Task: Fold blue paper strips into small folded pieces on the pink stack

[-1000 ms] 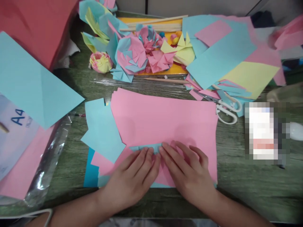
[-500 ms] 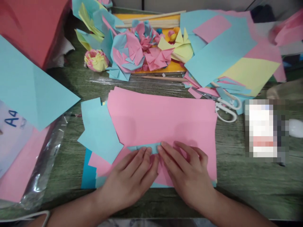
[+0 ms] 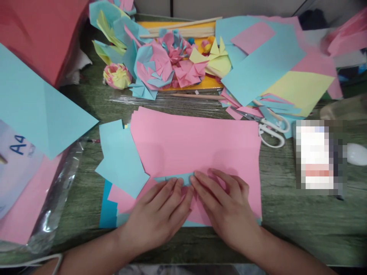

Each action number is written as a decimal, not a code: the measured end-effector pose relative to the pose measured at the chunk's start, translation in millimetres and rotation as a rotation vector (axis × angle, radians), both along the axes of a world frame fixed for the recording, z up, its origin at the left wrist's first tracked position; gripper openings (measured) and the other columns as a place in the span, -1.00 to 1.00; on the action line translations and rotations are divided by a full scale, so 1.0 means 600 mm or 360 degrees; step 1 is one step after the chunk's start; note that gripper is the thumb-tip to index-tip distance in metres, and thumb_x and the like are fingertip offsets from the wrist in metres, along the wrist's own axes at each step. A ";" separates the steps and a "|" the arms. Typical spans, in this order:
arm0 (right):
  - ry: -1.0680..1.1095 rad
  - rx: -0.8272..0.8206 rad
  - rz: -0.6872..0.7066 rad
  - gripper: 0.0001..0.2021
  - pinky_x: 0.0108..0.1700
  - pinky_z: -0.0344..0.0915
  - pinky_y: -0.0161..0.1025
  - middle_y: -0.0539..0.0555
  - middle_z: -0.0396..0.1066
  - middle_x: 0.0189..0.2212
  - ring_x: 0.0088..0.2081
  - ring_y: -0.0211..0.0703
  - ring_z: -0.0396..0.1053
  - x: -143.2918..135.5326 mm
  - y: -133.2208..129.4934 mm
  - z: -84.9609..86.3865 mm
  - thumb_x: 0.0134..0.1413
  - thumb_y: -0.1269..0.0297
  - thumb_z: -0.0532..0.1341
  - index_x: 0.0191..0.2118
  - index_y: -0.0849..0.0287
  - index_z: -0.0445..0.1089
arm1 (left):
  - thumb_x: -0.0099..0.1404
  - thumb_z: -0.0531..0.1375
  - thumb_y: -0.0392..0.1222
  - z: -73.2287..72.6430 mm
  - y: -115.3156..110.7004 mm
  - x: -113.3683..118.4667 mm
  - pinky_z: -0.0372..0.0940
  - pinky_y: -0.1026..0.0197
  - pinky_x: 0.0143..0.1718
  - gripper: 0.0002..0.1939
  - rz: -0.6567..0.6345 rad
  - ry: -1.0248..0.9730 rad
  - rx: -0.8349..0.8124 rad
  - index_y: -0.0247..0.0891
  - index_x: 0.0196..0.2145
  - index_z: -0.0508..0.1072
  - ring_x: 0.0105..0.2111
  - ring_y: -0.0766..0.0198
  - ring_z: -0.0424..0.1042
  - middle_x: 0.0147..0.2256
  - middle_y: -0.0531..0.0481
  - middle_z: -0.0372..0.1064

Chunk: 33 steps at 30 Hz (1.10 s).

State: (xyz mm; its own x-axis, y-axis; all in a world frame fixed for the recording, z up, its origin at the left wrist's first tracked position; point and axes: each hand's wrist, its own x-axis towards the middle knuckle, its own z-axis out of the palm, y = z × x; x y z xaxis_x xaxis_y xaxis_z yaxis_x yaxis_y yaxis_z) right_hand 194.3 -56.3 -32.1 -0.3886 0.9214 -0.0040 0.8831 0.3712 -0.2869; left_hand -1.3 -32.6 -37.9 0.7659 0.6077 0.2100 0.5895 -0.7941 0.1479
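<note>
A narrow folded piece of light blue paper (image 3: 186,178) lies on a stack of pink sheets (image 3: 195,141). My left hand (image 3: 160,210) holds it down, its fingers close together on the strip's near edge and partly covering it. At the strip's right end, my right hand (image 3: 226,206) grips it with index finger and thumb; the other fingers are bent and raised a little apart. How far the paper reaches beneath my fingers is hidden. Loose light blue sheets (image 3: 123,160) overlap the stack's left side, close to my left hand.
White-handled scissors (image 3: 272,130) lie right of the stack, near paper scraps and coloured sheets (image 3: 263,65). Folded paper flowers (image 3: 155,67), wooden sticks (image 3: 180,30) and thin wires (image 3: 166,105) are at the back. A plastic paper packet (image 3: 25,183) is left. A pixelated object (image 3: 315,156) sits right.
The camera view has shifted slightly. Both hands stay nearly in place on the folded blue paper, with only a very small movement of the fingers.
</note>
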 end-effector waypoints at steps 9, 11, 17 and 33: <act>0.0120 0.0034 -0.0021 -0.63 -0.02 0.00 -0.01 0.04 0.28 -0.04 0.01 -0.01 0.08 0.007 0.010 0.002 0.04 0.36 0.09 0.02 0.09 0.22 | 0.15 0.10 -0.14 0.003 0.005 0.003 0.15 0.10 -0.10 -0.60 0.0007 -0.0035 -0.0025 -0.30 -0.05 0.31 -0.12 0.15 0.27 -0.14 -0.11 0.32; 0.0133 0.0048 -0.0045 -0.64 -0.01 0.00 -0.03 0.03 0.29 -0.04 0.00 -0.02 0.09 0.007 0.010 0.003 0.04 0.37 0.09 0.01 0.12 0.24 | 0.15 0.10 -0.14 0.004 0.005 0.004 0.15 0.11 -0.10 -0.60 0.0013 -0.0032 -0.0028 -0.30 -0.05 0.31 -0.13 0.15 0.26 -0.14 -0.10 0.32; 0.0123 0.0077 -0.0039 -0.65 -0.01 -0.03 0.00 0.00 0.28 -0.03 0.00 0.00 0.09 0.006 0.010 0.003 0.02 0.38 0.10 -0.02 0.09 0.26 | 0.15 0.09 -0.12 0.003 0.004 0.005 0.13 0.13 -0.08 -0.59 0.0045 -0.0027 -0.0035 -0.31 -0.05 0.31 -0.13 0.17 0.26 -0.15 -0.09 0.33; 0.0097 0.0081 -0.0120 -0.67 -0.02 -0.04 0.00 0.03 0.25 -0.04 -0.02 -0.01 0.08 0.009 0.013 0.001 0.00 0.32 0.13 -0.06 -0.05 0.29 | 0.15 0.08 -0.05 -0.002 0.000 0.007 0.16 0.11 -0.16 -0.55 0.0067 0.0015 -0.0081 -0.25 -0.01 0.27 -0.16 0.14 0.26 -0.15 -0.08 0.32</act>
State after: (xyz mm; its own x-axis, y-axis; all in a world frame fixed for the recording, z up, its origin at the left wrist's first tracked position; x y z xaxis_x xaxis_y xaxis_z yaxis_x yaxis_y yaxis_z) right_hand 200.0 -48.4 -31.2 -0.3163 0.9464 0.0649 0.8905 0.3198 -0.3236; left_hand 2.9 -32.8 -39.0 0.7413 0.6490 0.1711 0.6237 -0.7603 0.1817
